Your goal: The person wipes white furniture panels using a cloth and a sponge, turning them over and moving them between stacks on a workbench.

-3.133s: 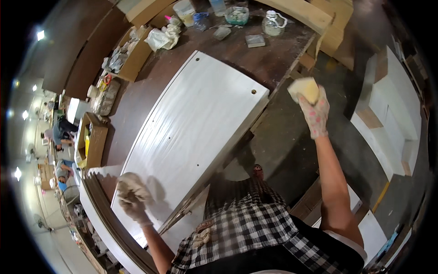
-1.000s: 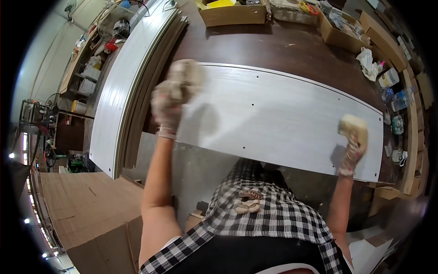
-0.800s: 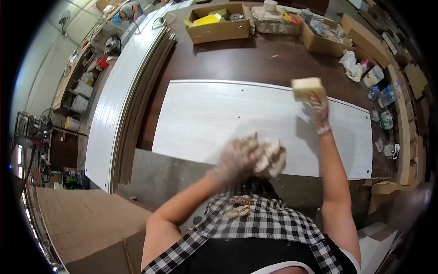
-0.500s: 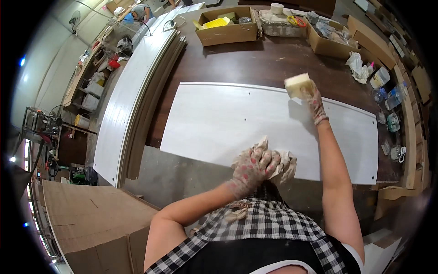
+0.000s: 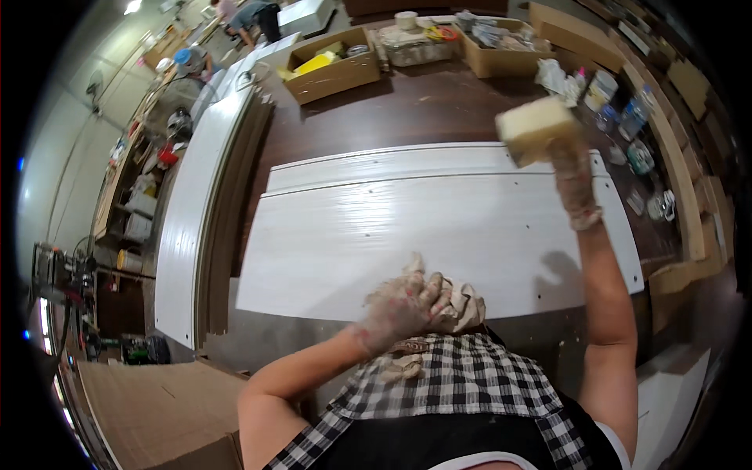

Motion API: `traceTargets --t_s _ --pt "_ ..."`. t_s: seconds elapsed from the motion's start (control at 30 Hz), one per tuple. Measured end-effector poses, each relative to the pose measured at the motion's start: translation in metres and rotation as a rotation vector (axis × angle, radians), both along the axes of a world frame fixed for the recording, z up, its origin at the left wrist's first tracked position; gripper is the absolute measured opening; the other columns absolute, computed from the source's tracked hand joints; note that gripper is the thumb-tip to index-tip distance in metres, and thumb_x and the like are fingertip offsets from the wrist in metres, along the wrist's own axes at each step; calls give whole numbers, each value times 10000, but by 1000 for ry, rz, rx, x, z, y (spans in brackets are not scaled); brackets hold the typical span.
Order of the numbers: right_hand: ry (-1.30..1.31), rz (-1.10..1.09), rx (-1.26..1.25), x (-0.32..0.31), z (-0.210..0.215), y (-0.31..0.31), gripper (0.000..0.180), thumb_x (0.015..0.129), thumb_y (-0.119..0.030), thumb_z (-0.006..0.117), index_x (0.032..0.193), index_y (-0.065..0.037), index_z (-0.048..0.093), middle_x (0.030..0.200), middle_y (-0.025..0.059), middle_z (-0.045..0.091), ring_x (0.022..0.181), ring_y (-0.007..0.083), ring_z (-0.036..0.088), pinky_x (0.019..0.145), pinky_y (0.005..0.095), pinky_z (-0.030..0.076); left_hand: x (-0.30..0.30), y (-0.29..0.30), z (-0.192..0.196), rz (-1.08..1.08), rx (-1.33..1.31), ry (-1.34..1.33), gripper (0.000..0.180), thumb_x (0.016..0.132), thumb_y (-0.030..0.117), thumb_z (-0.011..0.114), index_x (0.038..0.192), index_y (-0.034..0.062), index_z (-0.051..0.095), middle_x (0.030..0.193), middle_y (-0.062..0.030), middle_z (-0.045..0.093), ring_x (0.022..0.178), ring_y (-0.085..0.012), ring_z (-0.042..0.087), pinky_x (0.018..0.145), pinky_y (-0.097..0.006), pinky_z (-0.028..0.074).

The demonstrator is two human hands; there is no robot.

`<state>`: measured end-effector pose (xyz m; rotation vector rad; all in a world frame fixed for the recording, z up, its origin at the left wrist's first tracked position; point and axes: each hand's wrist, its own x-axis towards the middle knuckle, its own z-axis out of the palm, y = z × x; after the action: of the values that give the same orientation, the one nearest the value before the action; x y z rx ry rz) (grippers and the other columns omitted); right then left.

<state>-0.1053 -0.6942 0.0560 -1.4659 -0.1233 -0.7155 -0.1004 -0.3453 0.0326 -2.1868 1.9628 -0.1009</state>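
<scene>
My right hand point(image 5: 573, 176), in a stained glove, grips a pale yellow sponge block point(image 5: 536, 129) and holds it up over the far right part of a white panel point(image 5: 446, 235). The panel lies flat on the dark table, with small dark holes in its face. Behind its far edge shows a strip of another white panel point(image 5: 325, 170). My left hand point(image 5: 399, 307), in a glove with red dots, is closed on a crumpled off-white cloth point(image 5: 464, 305) at the near edge of the front panel.
A stack of white panels point(image 5: 196, 211) stands along the left. Far back are an open cardboard box point(image 5: 333, 78), a plastic tub point(image 5: 415, 53) and another box point(image 5: 501, 63). Bottles point(image 5: 636, 113) line the right edge. A large carton point(image 5: 157, 407) sits lower left. Other people point(image 5: 254, 19) work far off.
My right hand has lifted the sponge higher off the panel. A second white panel now shows behind the front one. The view has shifted, and my left hand stays on the cloth.
</scene>
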Motion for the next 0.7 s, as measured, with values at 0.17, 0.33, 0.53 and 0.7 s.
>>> traceTargets --t_s 0.17,0.33,0.53,0.7 --pt "-214 -56 163 -117 72 -67 342 940 -178 537 1250 -35 509 1226 128 563 1115 256 552 949 368 479 27 -28 141 299 319 257 572 778 274 694 1294 123 497 1264 -126 529 1121 -256 549 903 -400 488" --pt "-534 403 477 -164 97 -41 405 935 -231 556 1290 -58 467 1265 119 523 1169 256 497 1008 408 414 138 14 179 87 -246 174 575 730 236 720 1256 119 519 1215 -117 564 1076 -251 553 949 -361 440" --pt "-442 -580 401 -188 94 5 541 915 -310 589 1335 -20 409 1312 114 499 1209 246 483 1064 400 367 287 -99 175 364 -380 103 498 689 276 751 1116 58 615 1042 -130 656 967 -303 618 874 -387 483" --pt "-274 -881 449 -223 52 18 461 901 -289 615 1271 -54 473 1242 58 535 1130 188 526 951 361 437 319 -180 118 290 -433 144 438 719 388 722 996 52 668 937 -188 668 911 -363 627 789 -431 498"
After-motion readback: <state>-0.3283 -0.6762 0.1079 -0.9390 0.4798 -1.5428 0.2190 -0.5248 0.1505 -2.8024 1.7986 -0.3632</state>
